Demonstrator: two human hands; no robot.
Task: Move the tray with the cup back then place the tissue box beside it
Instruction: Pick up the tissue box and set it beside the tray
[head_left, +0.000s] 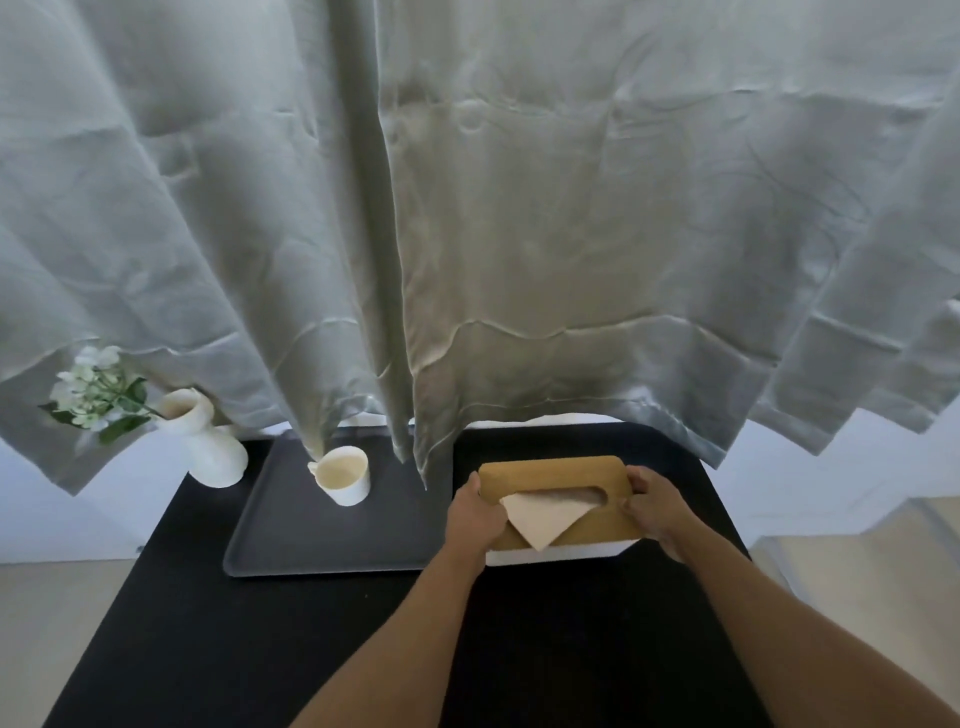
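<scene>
A dark grey tray (322, 540) lies on the black table, far side under the curtain hem. A cream cup (344, 475) stands upright near the tray's back edge. To the right of the tray sits the tissue box (550, 473), white with a wooden lid and a tissue sticking out of its slot. My left hand (475, 514) grips the box's left end and my right hand (655, 506) grips its right end. Whether the box rests on the table or is slightly lifted is unclear.
A white vase (205, 441) with white flowers stands at the table's back left corner, next to the tray. A grey-green curtain (519, 234) hangs behind, its hem touching the tray area. The black table (234, 649) extends toward me.
</scene>
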